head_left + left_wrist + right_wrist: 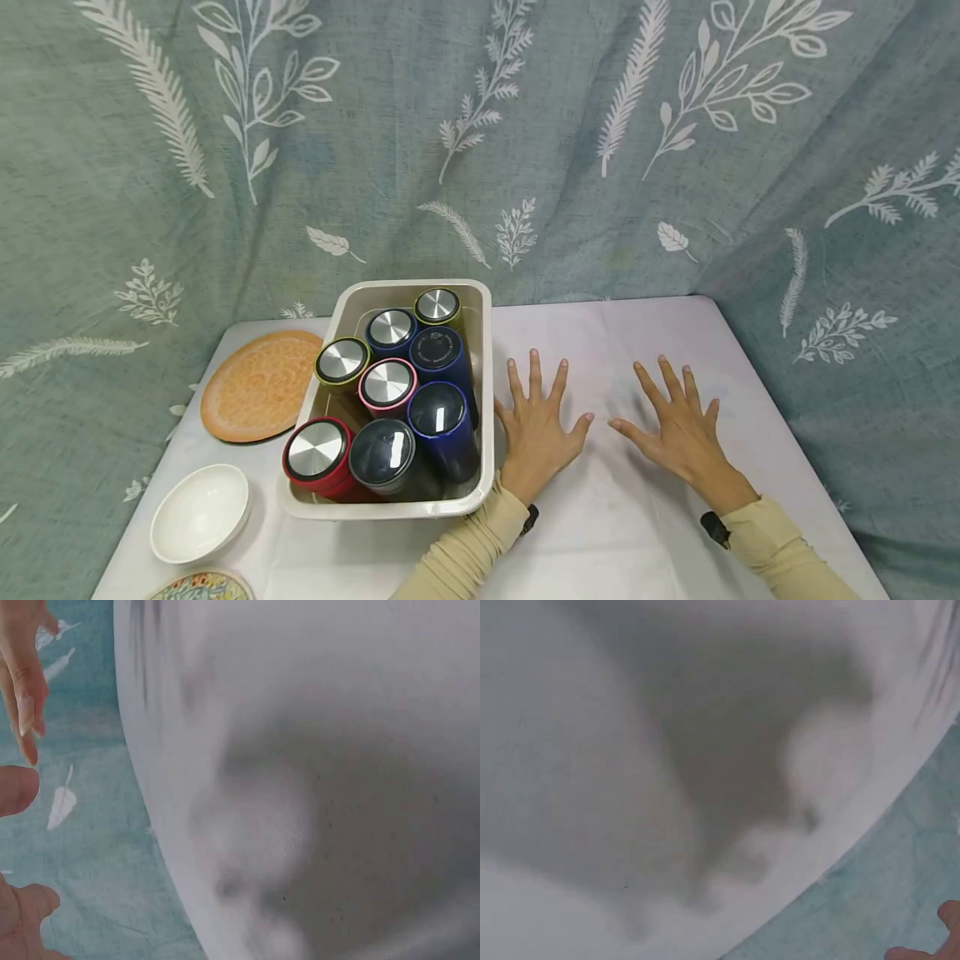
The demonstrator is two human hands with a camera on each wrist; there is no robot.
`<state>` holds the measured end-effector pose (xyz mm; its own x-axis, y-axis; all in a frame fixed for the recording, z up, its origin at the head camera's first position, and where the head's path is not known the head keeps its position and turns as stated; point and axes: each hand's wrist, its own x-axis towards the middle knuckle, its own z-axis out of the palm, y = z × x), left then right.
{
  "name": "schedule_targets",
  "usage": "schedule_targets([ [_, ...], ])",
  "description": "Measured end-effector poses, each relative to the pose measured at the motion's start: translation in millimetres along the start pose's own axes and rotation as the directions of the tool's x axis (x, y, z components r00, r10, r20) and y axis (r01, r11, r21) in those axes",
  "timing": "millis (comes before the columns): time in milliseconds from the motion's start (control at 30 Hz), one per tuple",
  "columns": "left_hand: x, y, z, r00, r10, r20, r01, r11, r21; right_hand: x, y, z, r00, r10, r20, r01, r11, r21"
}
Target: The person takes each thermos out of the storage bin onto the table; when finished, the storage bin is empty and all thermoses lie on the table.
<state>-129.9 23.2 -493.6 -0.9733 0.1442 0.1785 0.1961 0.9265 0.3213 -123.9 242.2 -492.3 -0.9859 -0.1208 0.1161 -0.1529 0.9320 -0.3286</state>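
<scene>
Both hands are held palm down with fingers spread over the white table. My left hand (542, 429) is just right of a cream plastic tub (486, 400) and holds nothing. My right hand (681, 429) is farther right, also holding nothing. Inside the tub stand several flasks: a red flask (318, 454), a black one (384, 458), a blue one (444, 425), a pink-rimmed one (387, 385) and others with steel or dark lids. In the left wrist view, parts of both hands show at the left edge; the right wrist view shows a few fingertips (949, 915) at the lower right.
Left of the tub lie an orange round board (258, 387), a white bowl (201, 514) and a patterned plate (204, 587), cut off at the bottom edge. A leaf-print grey-green cloth (390, 167) hangs behind and beside the white table (622, 533). Hand shadows fall on the tabletop.
</scene>
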Motion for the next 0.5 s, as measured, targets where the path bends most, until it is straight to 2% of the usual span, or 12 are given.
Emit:
schedule_targets([
  [67, -5.8, 0.8, -4.5, 1.000, 0.017, 0.010, -0.017, 1.000, -0.017, -0.8, -7, -1, 0.995, -0.041, -0.089, 0.043, 0.999, 0.023],
  [100, -10.6, 0.9, -8.2, 0.999, 0.028, 0.016, -0.028, 0.999, -0.038, -0.9, -12, -2, 0.985, -0.077, -0.156, 0.085, 0.996, 0.043],
  [133, -16.1, -0.2, -12.2, 0.998, 0.056, 0.010, -0.055, 0.997, -0.060, -1.0, -18, -3, 0.967, -0.117, -0.227, 0.132, 0.990, 0.055],
  [200, -30.2, -5.0, -22.5, 0.995, 0.101, 0.012, -0.099, 0.986, -0.134, -0.5, -32, -6, 0.912, -0.193, -0.361, 0.235, 0.969, 0.075],
  [233, -38.5, -9.5, -28.5, 0.991, 0.132, 0.019, -0.126, 0.975, -0.183, -0.3, -41, -9, 0.884, -0.222, -0.411, 0.283, 0.955, 0.093],
  [267, -47.6, -15.3, -35.2, 0.985, 0.168, 0.047, -0.150, 0.956, -0.252, -0.3, -50, -11, 0.875, -0.236, -0.423, 0.315, 0.941, 0.126],
  [300, -57.4, -22.0, -42.1, 0.974, 0.203, 0.097, -0.162, 0.933, -0.320, -0.7, -60, -15, 0.880, -0.242, -0.408, 0.334, 0.927, 0.171],
  [333, -67.8, -29.6, -49.4, 0.957, 0.242, 0.160, -0.164, 0.906, -0.391, -1.6, -70, -19, 0.897, -0.238, -0.372, 0.336, 0.914, 0.227],
  [367, -79.0, -37.4, -57.2, 0.932, 0.270, 0.242, -0.131, 0.874, -0.467, -2.6, -81, -23, 0.918, -0.230, -0.323, 0.329, 0.896, 0.297],
  [433, -101.0, -55.5, -70.1, 0.853, 0.337, 0.399, -0.027, 0.791, -0.611, -4.3, -102, -31, 0.952, -0.221, -0.212, 0.295, 0.848, 0.441],
  [467, -111.0, -65.3, -75.6, 0.809, 0.364, 0.463, 0.039, 0.751, -0.659, -4.7, -111, -34, 0.962, -0.223, -0.160, 0.274, 0.819, 0.504],
  [500, -120.5, -76.1, -80.1, 0.776, 0.381, 0.503, 0.093, 0.720, -0.687, -4.8, -120, -37, 0.964, -0.235, -0.122, 0.262, 0.785, 0.561],
])
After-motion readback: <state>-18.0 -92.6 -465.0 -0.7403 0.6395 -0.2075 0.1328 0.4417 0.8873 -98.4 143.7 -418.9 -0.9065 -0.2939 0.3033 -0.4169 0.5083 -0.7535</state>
